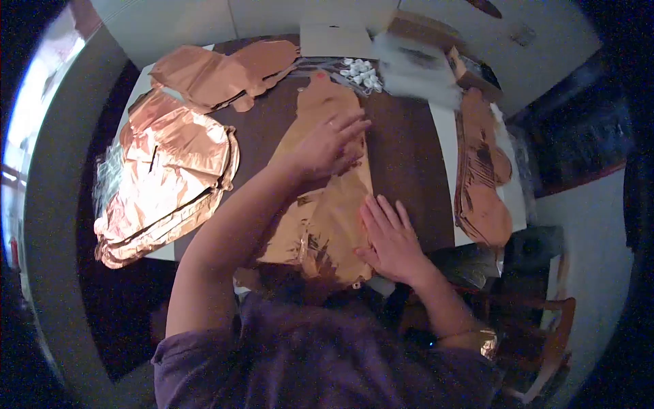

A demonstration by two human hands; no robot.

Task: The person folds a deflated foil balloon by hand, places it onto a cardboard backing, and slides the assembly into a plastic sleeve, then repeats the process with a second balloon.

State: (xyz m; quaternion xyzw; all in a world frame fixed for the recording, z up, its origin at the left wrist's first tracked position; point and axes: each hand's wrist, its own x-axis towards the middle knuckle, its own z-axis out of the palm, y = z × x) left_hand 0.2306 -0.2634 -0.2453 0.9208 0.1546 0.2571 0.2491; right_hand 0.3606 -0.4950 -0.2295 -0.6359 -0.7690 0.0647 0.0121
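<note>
A flat, copper-coloured foil balloon [334,221] lies lengthwise in front of me, its narrow end pointing away and its wide, wrinkled end close to my body. My left hand [327,144] is over its upper half, fingers stretched to the right and partly apart. Near the lower right edge, my right hand [394,242] lies flat with its fingers spread, fingertips at the foil's border. Neither hand grips anything. My left forearm hides part of the balloon's left side.
A shiny pile of foil balloons [174,163] covers the table's left side. More flat foil pieces lie at the back left [225,71] and right [482,177]. Small white bundles [361,73], clear plastic [417,71] and a cardboard box [422,31] occupy the back. A chair [558,334] stands at right.
</note>
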